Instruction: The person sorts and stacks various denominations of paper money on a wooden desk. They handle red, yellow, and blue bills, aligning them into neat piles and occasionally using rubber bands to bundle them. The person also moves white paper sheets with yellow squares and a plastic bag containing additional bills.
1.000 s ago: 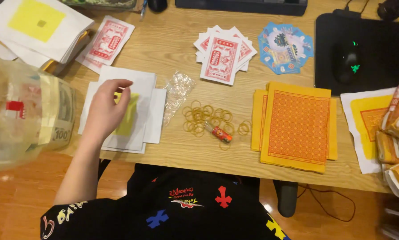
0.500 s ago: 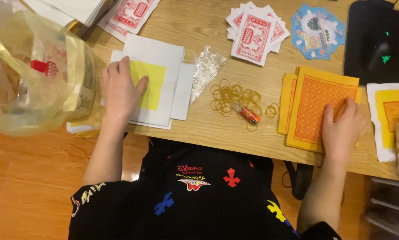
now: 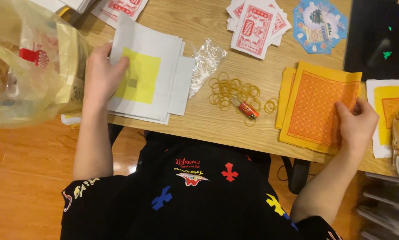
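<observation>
Two stacks lay under the hands: the left hand [image 3: 100, 75] rested flat, fingers spread, on the white-and-yellow sheets [image 3: 144, 78] at centre left of the surface [image 3: 199, 122], while the right hand [image 3: 355, 124] pinched the orange paper stack [image 3: 317, 106] at its right edge.

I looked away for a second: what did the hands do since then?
The right hand came in and took hold of the orange sheet stack at its right edge. The left hand stayed on the white sheets with the yellow square; the rubber bands did not move.
</observation>
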